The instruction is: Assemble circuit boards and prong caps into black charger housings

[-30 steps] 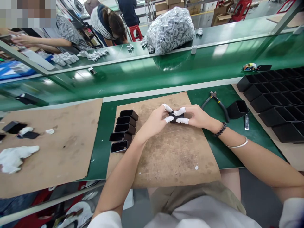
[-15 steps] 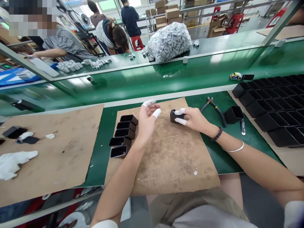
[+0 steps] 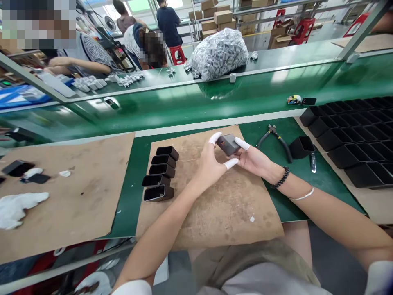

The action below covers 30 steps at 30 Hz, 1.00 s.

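Observation:
Between both hands is a small black plastic box (image 3: 229,144), tilted and raised over a stained cardboard sheet (image 3: 227,213). My right hand (image 3: 254,161) grips its right end, with the thumb in a white finger cot along the top. My left hand (image 3: 210,162) closes on the left end, its white-capped index finger at the box's far edge and its capped thumb below. A small orange spot shows on the box's left side. On the sheet's left part stand several open black cases (image 3: 159,193) in a column, to the left of my left hand.
Diagonal cutters (image 3: 272,130), one black case (image 3: 302,146) and a small knife (image 3: 313,162) lie at the right. Beyond them are rows of black cases (image 3: 346,141). A green conveyor (image 3: 172,107) runs behind, with a circuit board (image 3: 294,99) on it. Co-workers sit across.
My right hand has lifted and turned the black box off the cardboard. My left hand has moved right and closed on it. Items on the conveyor have shifted left.

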Each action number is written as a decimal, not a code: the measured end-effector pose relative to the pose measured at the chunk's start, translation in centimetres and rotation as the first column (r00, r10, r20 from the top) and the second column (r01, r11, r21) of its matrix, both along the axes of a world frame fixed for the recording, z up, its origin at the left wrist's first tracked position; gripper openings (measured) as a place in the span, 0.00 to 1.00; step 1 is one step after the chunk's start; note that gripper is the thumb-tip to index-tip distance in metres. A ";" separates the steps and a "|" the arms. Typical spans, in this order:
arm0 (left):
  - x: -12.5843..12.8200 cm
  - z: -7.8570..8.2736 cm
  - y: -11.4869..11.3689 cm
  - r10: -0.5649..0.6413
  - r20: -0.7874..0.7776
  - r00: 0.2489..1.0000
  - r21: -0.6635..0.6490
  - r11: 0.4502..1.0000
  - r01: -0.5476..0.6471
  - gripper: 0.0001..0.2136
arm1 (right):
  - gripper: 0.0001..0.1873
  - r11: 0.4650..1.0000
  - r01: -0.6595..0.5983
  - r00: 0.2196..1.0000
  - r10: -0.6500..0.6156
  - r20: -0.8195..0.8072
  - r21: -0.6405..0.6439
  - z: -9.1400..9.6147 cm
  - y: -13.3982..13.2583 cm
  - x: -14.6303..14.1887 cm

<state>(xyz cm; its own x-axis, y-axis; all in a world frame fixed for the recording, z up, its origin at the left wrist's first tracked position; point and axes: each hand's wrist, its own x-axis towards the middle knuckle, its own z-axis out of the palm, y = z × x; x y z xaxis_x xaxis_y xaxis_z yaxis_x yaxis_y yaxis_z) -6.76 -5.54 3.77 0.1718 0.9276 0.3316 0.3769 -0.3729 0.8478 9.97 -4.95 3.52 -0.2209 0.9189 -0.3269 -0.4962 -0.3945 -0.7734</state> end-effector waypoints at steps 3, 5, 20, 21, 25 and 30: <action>0.6 -0.1 -0.4 0.066 0.046 0.997 0.097 0.993 -0.070 0.29 | 0.10 0.989 -0.113 0.979 0.094 -0.182 -0.099 0.8 -0.7 -0.3; 0.6 -0.1 -0.4 0.086 0.100 0.991 0.126 0.987 -0.098 0.28 | 0.12 0.984 -0.145 0.973 0.123 -0.195 -0.103 0.8 -0.8 -0.2; 0.5 2.7 -0.6 0.106 0.703 0.703 -0.376 0.895 0.242 0.26 | 0.19 0.967 -0.187 0.982 0.181 0.055 0.171 2.0 -0.2 2.3; 0.4 2.8 -0.4 0.158 0.752 0.640 -0.426 0.857 0.288 0.21 | 0.21 0.962 -0.186 0.982 0.173 0.082 0.201 2.4 -0.4 2.4; 0.5 3.1 0.0 0.393 0.793 0.465 -0.582 0.712 0.393 0.01 | 0.24 0.930 -0.112 0.976 0.036 0.216 0.350 3.3 -0.7 2.7; 1.4 2.9 -0.5 0.455 0.716 0.529 -0.694 0.547 0.468 0.04 | 0.21 0.885 -0.196 0.902 -0.006 0.432 0.423 2.7 -0.9 2.3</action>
